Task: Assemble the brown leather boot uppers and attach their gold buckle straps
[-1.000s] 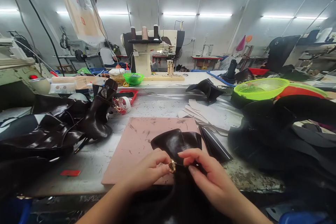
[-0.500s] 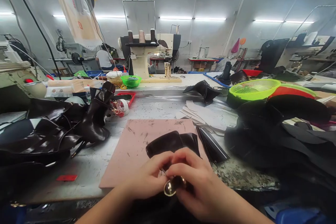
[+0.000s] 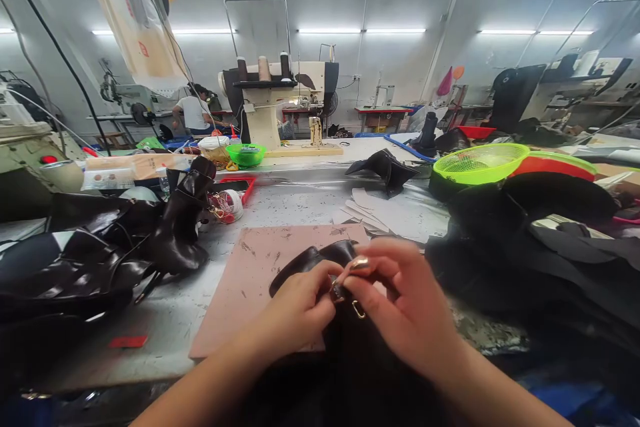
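Just above the front of the pink board, my left hand (image 3: 305, 310) is closed in a pinch at the edge of a dark glossy leather boot piece (image 3: 295, 268). A small shiny bit shows at its fingertips, too small to name. Touching it from the right, my right hand (image 3: 410, 310) pinches a gold metal buckle (image 3: 359, 264) between thumb and fingers. Below those fingers hangs a small gold oval ring (image 3: 358, 310). Part of the leather lies on the pink board (image 3: 245, 287); the rest is hidden behind my hands or lost in the dark below.
Dark glossy boots (image 3: 183, 233) are heaped at left, near a red tray (image 3: 245, 190). Pale cut pieces (image 3: 373, 210) lie beyond the board. Black material (image 3: 500, 260) and a yellow-green basket (image 3: 480, 163) fill the right. A sewing machine (image 3: 270, 110) stands behind; a person (image 3: 195, 110) sits farther back.
Both hands have risen and moved slightly farther from me, the right one more. The gold buckle has come up with my right hand and turned. The leather piece has shifted on the board.
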Tool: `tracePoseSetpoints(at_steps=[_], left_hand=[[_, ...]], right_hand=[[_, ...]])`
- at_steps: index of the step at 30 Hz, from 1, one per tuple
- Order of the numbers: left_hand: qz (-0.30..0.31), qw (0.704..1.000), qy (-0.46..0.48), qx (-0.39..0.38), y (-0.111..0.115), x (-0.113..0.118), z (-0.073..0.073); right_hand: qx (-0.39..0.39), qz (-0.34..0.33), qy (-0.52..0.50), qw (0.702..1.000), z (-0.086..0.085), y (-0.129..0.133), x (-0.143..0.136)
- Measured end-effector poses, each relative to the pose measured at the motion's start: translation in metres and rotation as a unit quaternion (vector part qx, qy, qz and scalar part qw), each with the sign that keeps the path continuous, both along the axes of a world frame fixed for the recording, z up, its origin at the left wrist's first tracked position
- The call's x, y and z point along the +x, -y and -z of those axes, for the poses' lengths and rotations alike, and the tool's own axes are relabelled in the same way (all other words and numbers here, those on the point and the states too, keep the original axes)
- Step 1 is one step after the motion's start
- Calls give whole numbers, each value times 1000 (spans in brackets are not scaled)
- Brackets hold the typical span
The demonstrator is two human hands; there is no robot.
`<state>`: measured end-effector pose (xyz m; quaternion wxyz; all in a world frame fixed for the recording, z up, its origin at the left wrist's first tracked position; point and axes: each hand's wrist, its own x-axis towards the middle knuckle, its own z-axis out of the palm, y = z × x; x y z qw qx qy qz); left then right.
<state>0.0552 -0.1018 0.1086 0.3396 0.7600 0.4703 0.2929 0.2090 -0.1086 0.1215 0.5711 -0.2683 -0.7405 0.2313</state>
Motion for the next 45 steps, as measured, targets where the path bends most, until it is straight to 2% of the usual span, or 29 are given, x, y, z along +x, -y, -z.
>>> tracePoseSetpoints(at_steps=[3, 6, 10, 12, 14, 17, 21, 27, 33, 37, 39, 42, 45], left_hand=[[34, 999, 17, -2, -7, 0, 3], [50, 998, 38, -5, -11, 1, 2], [34, 999, 31, -25, -15, 0, -1], [23, 995, 68, -63, -17, -4, 0], [-5, 984, 138, -115, -18, -7, 3], [-63, 955, 232, -172, -16, -10, 9], [-103, 939, 269, -188, -10, -9, 17], [-120, 934, 284, -179, -5, -2, 20], [-131, 938, 288, -139, -2, 0, 26], [-122, 941, 291, -124, -1, 0, 29], [-136, 945, 275, -110, -1, 0, 29], [-156, 947, 260, -106, 0, -1, 28], [-151, 942, 275, -120, 0, -1, 28]], right_hand=[[-57, 6, -58, 997, 3, -7, 8], [-35, 23, -41, 998, 4, -7, 9], [-1, 46, -57, 997, 12, -4, 13], [-19, 42, -75, 996, 20, -5, 19], [-71, 40, -79, 994, 29, -7, 26], [-164, 39, 6, 986, 40, -10, 35], [-233, 19, 169, 957, 40, -7, 36], [-267, -58, 183, 944, 28, -2, 27], [-185, 5, 188, 965, 29, 3, 9], [-141, -8, 206, 968, 35, 6, -1], [-69, 10, 208, 976, 39, 6, -2], [46, 72, 199, 976, 44, 3, -1], [107, 85, 203, 970, 47, -2, 3]])
